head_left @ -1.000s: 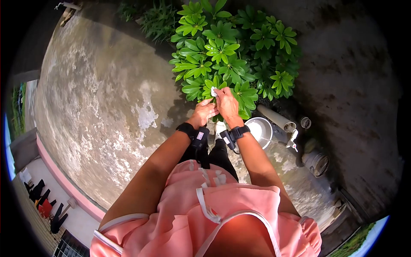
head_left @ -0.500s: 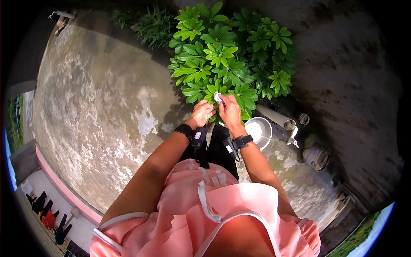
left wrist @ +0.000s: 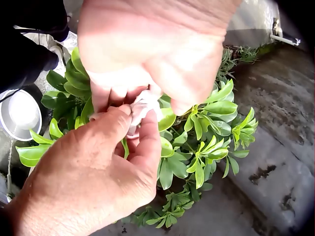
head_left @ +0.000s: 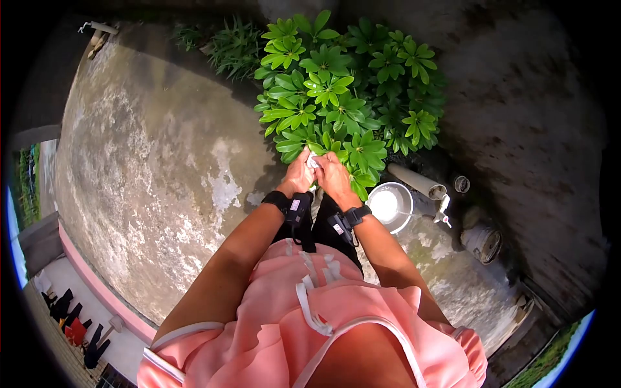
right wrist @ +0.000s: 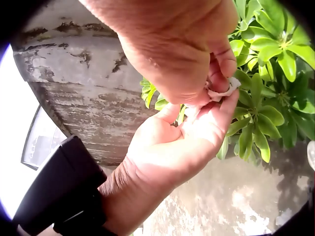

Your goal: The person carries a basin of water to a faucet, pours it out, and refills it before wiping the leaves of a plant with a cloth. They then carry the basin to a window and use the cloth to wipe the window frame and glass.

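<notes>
Head view, and nearest of all it's the ruffled pink top [head_left: 272, 310], with black trousers [head_left: 325, 238] below it. Out go both forearms, a black wrist camera strapped on each, and here are the hands, side by side at the near edge of a schefflera [head_left: 346, 113]! The right hand [head_left: 334, 178] has a crumpled white cloth [head_left: 313, 160] pinched between thumb and index finger, and the left wrist view shows that grip clearly. Left hand [head_left: 297, 174] now: palm turned up, thumb off to one side, fingers reaching in under the cloth and touching it, as the right wrist view has it. So the cloth sits right between the two hands, among the nearest leaves. Over to the person's right, a round metal basin [head_left: 405, 218] is on the ground, a pale pipe [head_left: 414, 180] just beyond it, a white tap [head_left: 442, 212] beside the pipe's open end. A worn bucket [head_left: 482, 244] lies farther right. Away to the left runs a pink ledge [head_left: 107, 284], dark garments [head_left: 63, 305] past it, and off at the far upper left, another tap [head_left: 84, 26]
</notes>
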`<state>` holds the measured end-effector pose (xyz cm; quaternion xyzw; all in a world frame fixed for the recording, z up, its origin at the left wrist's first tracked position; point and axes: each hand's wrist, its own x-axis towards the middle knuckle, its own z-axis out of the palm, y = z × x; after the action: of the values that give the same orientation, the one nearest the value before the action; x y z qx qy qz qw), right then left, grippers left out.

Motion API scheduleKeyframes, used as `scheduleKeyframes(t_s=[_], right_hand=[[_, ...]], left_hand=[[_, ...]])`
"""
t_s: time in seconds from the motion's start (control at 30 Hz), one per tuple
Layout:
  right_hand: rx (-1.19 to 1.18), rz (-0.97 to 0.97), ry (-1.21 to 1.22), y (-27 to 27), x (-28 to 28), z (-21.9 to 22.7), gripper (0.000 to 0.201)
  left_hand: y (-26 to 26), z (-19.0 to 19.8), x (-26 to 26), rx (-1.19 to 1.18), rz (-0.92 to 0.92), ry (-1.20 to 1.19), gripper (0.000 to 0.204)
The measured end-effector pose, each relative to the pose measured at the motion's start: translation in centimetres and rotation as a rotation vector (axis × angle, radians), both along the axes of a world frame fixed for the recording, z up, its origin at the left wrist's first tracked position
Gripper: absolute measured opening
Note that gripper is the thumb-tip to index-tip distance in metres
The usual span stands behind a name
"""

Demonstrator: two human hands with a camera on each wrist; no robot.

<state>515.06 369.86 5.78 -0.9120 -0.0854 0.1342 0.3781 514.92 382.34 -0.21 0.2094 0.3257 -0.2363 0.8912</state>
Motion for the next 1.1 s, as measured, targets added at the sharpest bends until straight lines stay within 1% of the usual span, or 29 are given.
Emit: scheduleKeyframes(t_s=[0.03, 0.13, 0.17, 0.27, 0.3, 0.37, 0.4, 0.43, 0.47, 0.53, 0.57, 0.6, 0.67, 0.7, 0.73, 0.8, 0.87, 0.9, 1.0, 1.03, 1.07, 1.1], right_hand=[[0.034, 0.034, 0.002, -0.4, -0.2, -0.3, 0.023], [0.009, -0.022, -0.039, -1.2, 0.0, -0.8, 0.024], [0.021, -0.065, -0.027, -1.5, 0.3, -1.0, 0.026], [-0.019, -0.209, -0.047, -2.4, 0.9, -1.1, 0.024], [-0.008, -0.256, -0.053, -2.6, 0.9, -1.7, 0.024], [-0.007, -0.253, -0.048, -2.5, 0.6, -2.9, 0.024], [-0.007, -0.253, -0.042, -2.3, 0.4, -2.5, 0.025], [-0.015, -0.210, -0.018, -2.1, 0.2, -2.1, 0.026], [0.027, -0.212, 0.005, -2.0, -0.2, -1.6, 0.026], [0.065, -0.138, 0.022, -1.8, -1.1, -2.0, 0.026], [0.102, -0.114, 0.009, -1.8, -1.6, -2.0, 0.025], [0.104, -0.114, 0.045, -1.8, -1.7, -1.3, 0.024], [0.128, -0.174, 0.017, -2.1, -1.6, -0.9, 0.024], [0.105, -0.258, -0.045, -2.1, -1.4, -1.0, 0.023], [0.149, -0.309, -0.127, -2.4, -1.1, -1.1, 0.024], [0.115, -0.395, -0.094, -2.3, -0.3, -1.2, 0.026], [0.060, -0.367, -0.066, -2.1, -0.1, -2.2, 0.028], [0.025, -0.324, 0.040, -2.0, 0.0, -2.0, 0.026], [0.066, -0.220, 0.023, -1.8, -0.5, -1.2, 0.026], [0.066, -0.168, 0.057, -1.9, -0.5, -0.7, 0.027], [0.089, -0.196, 0.059, -2.0, -0.4, -0.1, 0.026], [0.112, -0.224, 0.061, -2.1, -0.3, 0.4, 0.024]], left_hand=[[-0.1, 0.3, -0.2, 0.033, -0.031, 0.020, 0.030], [-0.5, 1.4, 0.2, 0.134, -0.128, 0.069, 0.031], [-0.5, 0.6, 0.3, 0.101, -0.102, 0.108, 0.032], [-0.5, 0.3, 0.3, 0.081, -0.131, 0.019, 0.033], [-0.8, 0.5, 0.2, 0.134, -0.128, 0.007, 0.032], [-0.8, 0.4, 0.5, 0.122, -0.147, 0.019, 0.031], [-0.9, 0.1, 0.4, 0.114, -0.159, 0.029, 0.031], [-1.1, -0.3, 0.5, 0.125, -0.134, 0.079, 0.029], [-1.0, -0.7, 0.4, 0.101, -0.143, 0.076, 0.029], [-0.2, -1.0, 0.3, 0.047, -0.169, 0.070, 0.028], [0.0, -1.2, 0.2, -0.011, -0.181, -0.007, 0.027], [0.2, -2.4, 0.1, 0.026, -0.186, 0.050, 0.026], [0.0, -1.6, 0.3, 0.035, -0.207, 0.020, 0.025], [-0.1, -1.1, 0.4, 0.073, -0.225, 0.016, 0.023], [-0.2, -1.0, 0.4, 0.067, -0.217, 0.004, 0.024], [-0.3, -0.6, 0.5, 0.088, -0.238, 0.008, 0.025], [-0.7, -0.5, 0.7, 0.070, -0.235, 0.047, 0.027], [-1.0, 0.1, 0.9, 0.063, -0.229, 0.066, 0.028], [-1.5, 1.9, 1.3, 0.102, -0.294, -0.025, 0.035], [-0.6, 0.2, 1.4, 0.052, -0.316, -0.077, 0.039], [-0.4, -0.3, 1.2, 0.064, -0.314, -0.074, 0.039], [-0.5, 0.0, 1.1, 0.076, -0.312, -0.070, 0.040]])
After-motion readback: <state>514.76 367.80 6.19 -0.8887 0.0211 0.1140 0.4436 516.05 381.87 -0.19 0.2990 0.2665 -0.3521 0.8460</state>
